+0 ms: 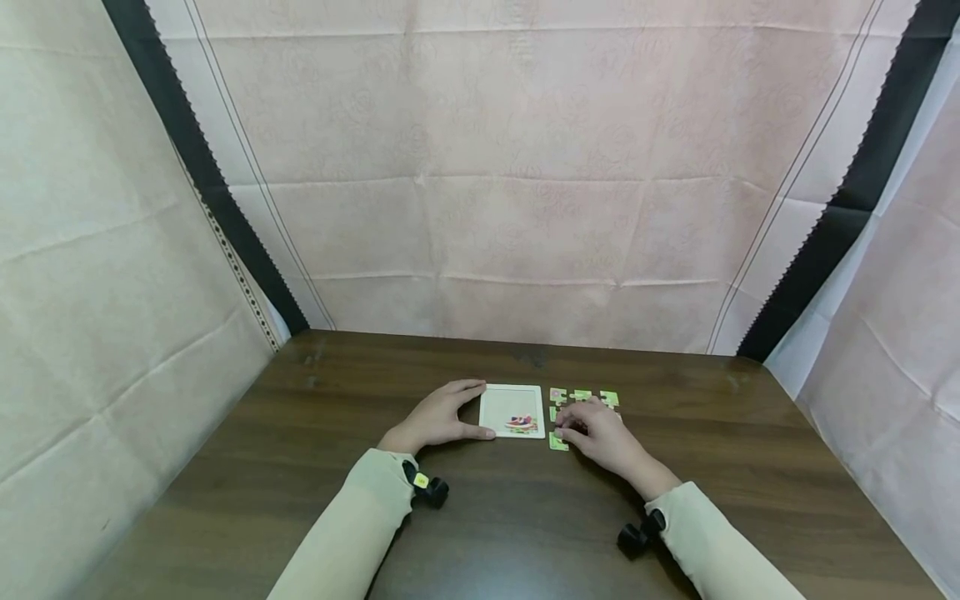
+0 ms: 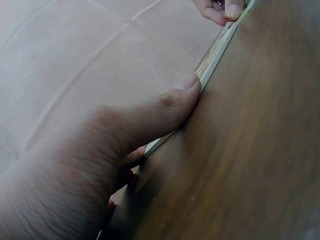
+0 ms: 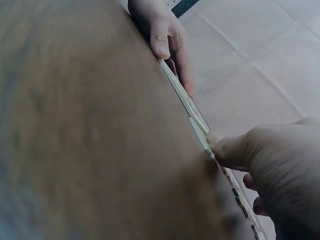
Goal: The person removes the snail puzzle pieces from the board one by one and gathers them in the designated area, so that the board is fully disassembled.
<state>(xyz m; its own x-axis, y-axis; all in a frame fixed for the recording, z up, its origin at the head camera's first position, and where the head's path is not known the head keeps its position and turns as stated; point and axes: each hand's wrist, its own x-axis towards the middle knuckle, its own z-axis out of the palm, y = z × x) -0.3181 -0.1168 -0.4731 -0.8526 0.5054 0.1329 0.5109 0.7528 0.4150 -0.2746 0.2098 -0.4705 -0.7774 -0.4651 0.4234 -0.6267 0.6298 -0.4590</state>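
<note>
A white-framed puzzle tray [image 1: 498, 402] lies on the table, with a picture of a colourful shoe-like shape in its near right corner. My left hand [image 1: 441, 417] holds the tray at its left side, thumb at the near edge and fingers toward the far corner. In the left wrist view the thumb [image 2: 172, 102] presses on the tray's edge. Just right of the tray, my right hand [image 1: 600, 435] pinches a green puzzle piece [image 1: 558, 442] with thumb and fingertips. That piece [image 3: 201, 135] looks tilted in the right wrist view. The hand partly covers several other green puzzle pieces [image 1: 581, 394].
The brown wooden table [image 1: 375, 358] carries the tray and the pieces near its middle. Pale creased cloth [image 1: 525, 183] hangs behind it and at both sides. Dark wristbands with black camera blocks [image 1: 633, 540] sit on both wrists.
</note>
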